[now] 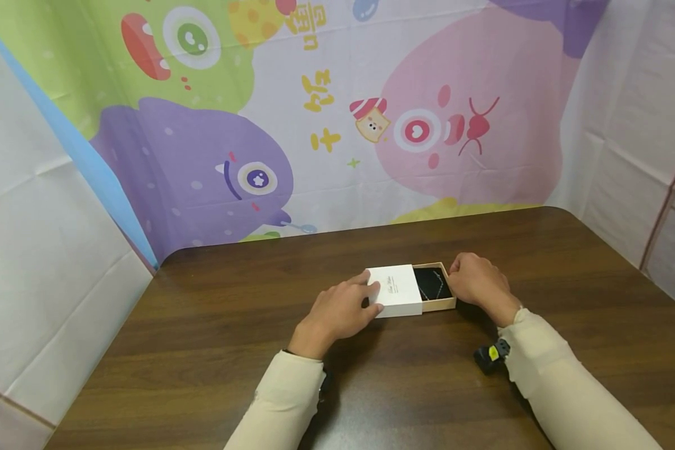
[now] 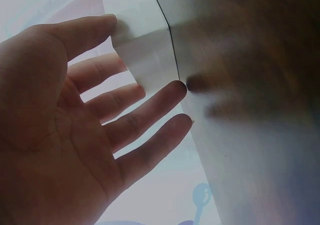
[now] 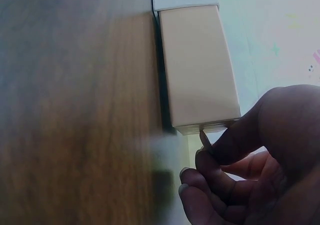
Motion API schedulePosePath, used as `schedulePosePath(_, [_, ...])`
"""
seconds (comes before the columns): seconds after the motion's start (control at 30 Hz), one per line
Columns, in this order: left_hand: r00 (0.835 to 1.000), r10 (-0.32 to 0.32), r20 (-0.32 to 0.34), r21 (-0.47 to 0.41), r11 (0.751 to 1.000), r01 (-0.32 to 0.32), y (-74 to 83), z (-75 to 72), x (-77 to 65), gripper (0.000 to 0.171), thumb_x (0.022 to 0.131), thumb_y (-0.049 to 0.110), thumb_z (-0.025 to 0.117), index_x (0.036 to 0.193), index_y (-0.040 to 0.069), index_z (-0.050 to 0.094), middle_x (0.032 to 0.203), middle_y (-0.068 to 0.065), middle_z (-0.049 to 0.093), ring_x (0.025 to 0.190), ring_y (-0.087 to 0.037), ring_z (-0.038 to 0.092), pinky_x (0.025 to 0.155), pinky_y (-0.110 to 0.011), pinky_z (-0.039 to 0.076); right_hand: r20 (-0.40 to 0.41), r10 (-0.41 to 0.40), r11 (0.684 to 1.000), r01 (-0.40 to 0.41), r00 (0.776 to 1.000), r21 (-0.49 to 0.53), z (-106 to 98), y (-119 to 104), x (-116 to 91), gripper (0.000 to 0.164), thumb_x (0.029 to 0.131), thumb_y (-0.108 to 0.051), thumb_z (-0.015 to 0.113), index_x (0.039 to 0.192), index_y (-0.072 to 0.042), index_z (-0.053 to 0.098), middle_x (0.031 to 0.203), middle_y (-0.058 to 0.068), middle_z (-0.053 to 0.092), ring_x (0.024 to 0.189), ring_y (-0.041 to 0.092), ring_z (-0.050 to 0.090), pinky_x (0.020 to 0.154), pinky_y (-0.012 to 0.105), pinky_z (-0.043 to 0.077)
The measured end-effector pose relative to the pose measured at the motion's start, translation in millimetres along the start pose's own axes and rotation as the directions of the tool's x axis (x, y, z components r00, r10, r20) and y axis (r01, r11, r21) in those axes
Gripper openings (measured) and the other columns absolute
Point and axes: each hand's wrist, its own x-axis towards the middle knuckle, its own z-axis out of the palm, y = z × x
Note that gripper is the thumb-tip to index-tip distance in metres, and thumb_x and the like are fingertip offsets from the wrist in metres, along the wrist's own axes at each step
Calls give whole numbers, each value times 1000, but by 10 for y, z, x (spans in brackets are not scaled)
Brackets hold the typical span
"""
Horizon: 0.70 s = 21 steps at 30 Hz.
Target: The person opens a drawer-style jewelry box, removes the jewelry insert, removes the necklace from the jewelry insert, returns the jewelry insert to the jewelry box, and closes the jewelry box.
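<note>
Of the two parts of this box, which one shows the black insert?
The tan tray at the right hand: its exposed part shows the black insert. The white sleeve, touched by the left hand, instead has a printed top.

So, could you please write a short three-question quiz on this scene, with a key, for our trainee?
1. Short answer: which hand is on the white sleeve, and which is at the exposed end of the tray?
2. True or false: the tray is completely out of the white sleeve.
3. Multiple choice: what colour is the insert in the tray? A) white B) black C) red

Key:
1. The left hand is on the sleeve; the right hand is at the tray's exposed end.
2. False; it is partly inside.
3. B
</note>
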Motion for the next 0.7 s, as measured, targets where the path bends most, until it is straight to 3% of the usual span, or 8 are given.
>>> schedulePosePath(0.7, [1000,-6,8,1,1000,6,6,-6,-1,50,90,43,55,136,24,48,147,-2,33,126,-23,43,93,-48,40,4,3,1000,-3,1000,3,3,13,3,15,83,-17,49,89,-8,60,92,9,59,77,28,54,60,42,39])
